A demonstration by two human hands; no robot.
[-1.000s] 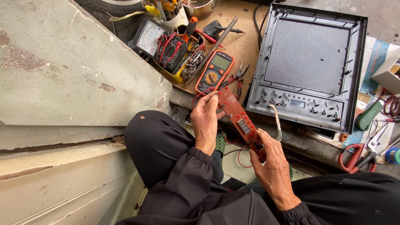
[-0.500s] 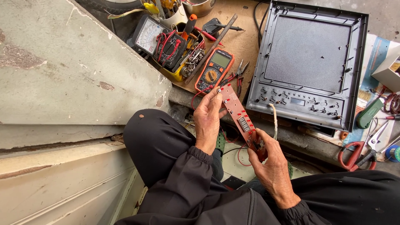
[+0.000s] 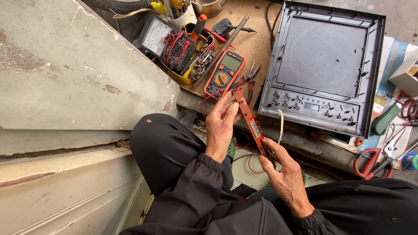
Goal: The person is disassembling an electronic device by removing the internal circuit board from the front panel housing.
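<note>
I hold a long narrow red circuit board (image 3: pixel 249 120) with small buttons and a display between both hands. My left hand (image 3: pixel 220 125) grips its far end, fingers against the upper edge. My right hand (image 3: pixel 283 174) pinches the near end, where red wires (image 3: pixel 250 159) trail down. A white ribbon cable (image 3: pixel 281 126) hangs just right of the board. An orange digital multimeter (image 3: pixel 225 74) lies just beyond my left hand. The black square appliance housing (image 3: pixel 324 65) lies face down to the right.
A yellow tray (image 3: pixel 185 56) holds an analog meter (image 3: pixel 156 35), test leads and screwdrivers. Small pliers (image 3: pixel 250 78) lie by the multimeter. Red-handled cutters (image 3: pixel 370 163), a green-handled tool (image 3: pixel 385 119) and scissors sit at right. A concrete slab (image 3: pixel 74 69) fills the left.
Both hands and the board have shifted very slightly; my left fingers have adjusted on the board's far end. Nothing else moved.
</note>
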